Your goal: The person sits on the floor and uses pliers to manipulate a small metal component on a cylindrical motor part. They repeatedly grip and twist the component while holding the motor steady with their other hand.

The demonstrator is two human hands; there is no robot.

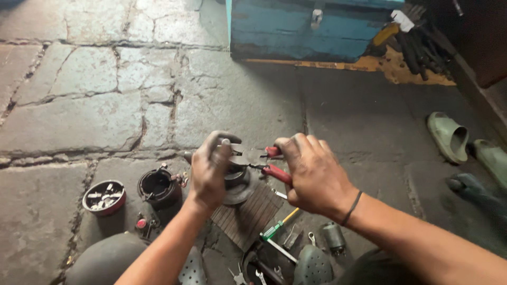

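My right hand [314, 174] clamps red-handled pliers [259, 158], whose tips meet a round metal part [237, 182]. My left hand [208, 169] wraps that part, above a ridged wooden block [248, 214] on the stone floor [95, 121].

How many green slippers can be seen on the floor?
2, both at the right edge of the stone floor: one green slipper lies fully in view, and a second slipper beside it is cut off by the frame. Others may lie outside the view.
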